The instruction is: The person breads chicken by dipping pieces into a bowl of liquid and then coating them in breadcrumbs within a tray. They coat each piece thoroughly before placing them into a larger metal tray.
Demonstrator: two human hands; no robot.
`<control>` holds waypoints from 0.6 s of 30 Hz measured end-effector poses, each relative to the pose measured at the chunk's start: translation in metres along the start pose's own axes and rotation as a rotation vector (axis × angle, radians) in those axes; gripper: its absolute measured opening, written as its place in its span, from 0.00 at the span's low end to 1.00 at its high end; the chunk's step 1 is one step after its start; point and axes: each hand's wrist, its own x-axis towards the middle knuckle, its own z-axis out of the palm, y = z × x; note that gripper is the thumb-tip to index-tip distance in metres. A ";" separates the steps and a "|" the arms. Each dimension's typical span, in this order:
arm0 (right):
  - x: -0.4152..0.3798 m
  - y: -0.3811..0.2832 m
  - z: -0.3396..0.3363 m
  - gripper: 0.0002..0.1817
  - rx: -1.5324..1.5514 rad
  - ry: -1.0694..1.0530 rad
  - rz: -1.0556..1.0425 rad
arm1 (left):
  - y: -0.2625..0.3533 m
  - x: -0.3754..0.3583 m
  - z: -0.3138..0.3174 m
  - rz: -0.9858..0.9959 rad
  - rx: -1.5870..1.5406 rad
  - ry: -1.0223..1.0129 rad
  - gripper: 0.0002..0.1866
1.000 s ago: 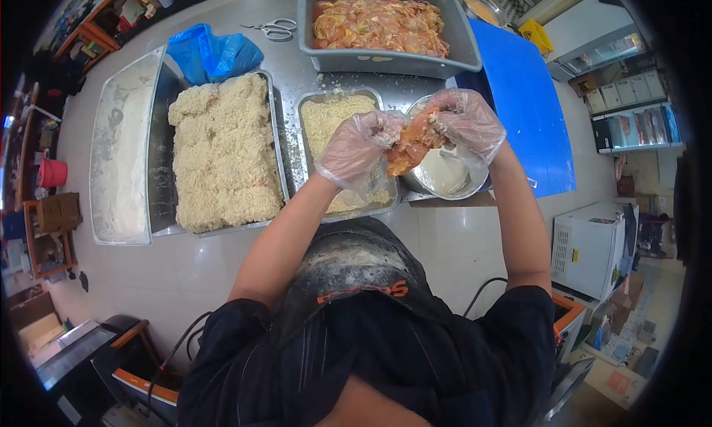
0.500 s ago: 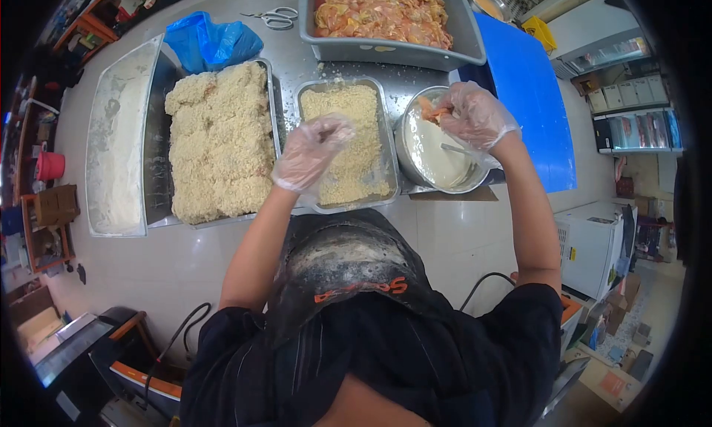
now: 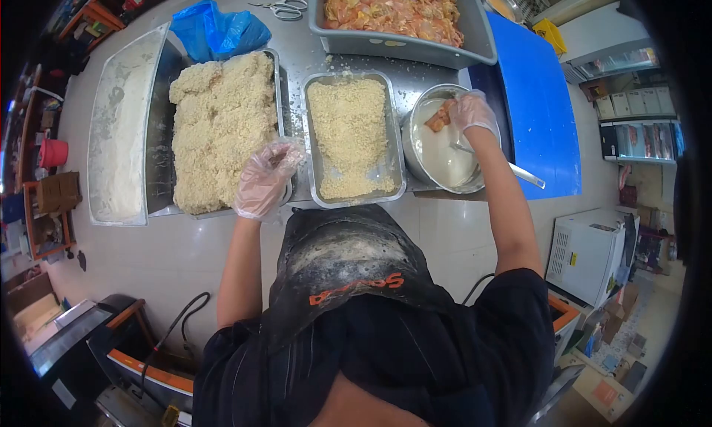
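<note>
My right hand (image 3: 473, 114), in a clear plastic glove, grips a piece of raw meat (image 3: 441, 117) over the metal pot (image 3: 410, 141) of white batter (image 3: 450, 158). A ladle handle (image 3: 528, 176) rests across the pot's right rim. My left hand (image 3: 265, 176), also gloved, has its fingers curled together near the front right corner of the tray of coated pieces (image 3: 222, 130); whether anything is between them is too small to tell. Between my hands lies a metal tray of pale crumbs (image 3: 348, 126).
Behind the crumbs stands a grey tub (image 3: 404, 50) of raw meat. Scissors (image 3: 288, 9) and a blue plastic bag (image 3: 220, 32) lie at the back. A flour bin (image 3: 122, 130) is far left, a blue board (image 3: 538, 108) right.
My left hand has moved left, off the crumb tray. My right hand has lowered slightly, with the meat over the batter. More of the ladle handle shows outside the pot.
</note>
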 end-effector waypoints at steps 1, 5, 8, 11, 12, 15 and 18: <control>-0.013 -0.008 -0.025 0.24 0.020 0.053 0.029 | 0.004 -0.003 0.000 -0.028 -0.013 0.012 0.13; -0.029 -0.009 -0.054 0.26 -0.085 0.070 -0.086 | -0.016 -0.004 -0.007 -0.058 0.064 -0.037 0.12; -0.040 -0.027 -0.034 0.22 -0.081 -0.175 -0.089 | -0.015 -0.005 0.000 -0.047 0.131 -0.123 0.12; -0.043 -0.037 0.005 0.19 0.024 -0.254 -0.187 | -0.012 -0.006 0.014 0.056 0.249 -0.293 0.13; -0.038 -0.034 0.027 0.18 0.044 -0.251 -0.243 | -0.011 -0.008 0.020 0.107 0.345 -0.310 0.14; -0.033 -0.027 0.044 0.17 0.009 -0.230 -0.333 | -0.015 -0.011 0.029 0.206 0.606 -0.362 0.16; -0.028 -0.005 -0.009 0.10 0.171 -0.202 -0.304 | -0.025 -0.014 0.033 0.300 0.710 -0.379 0.16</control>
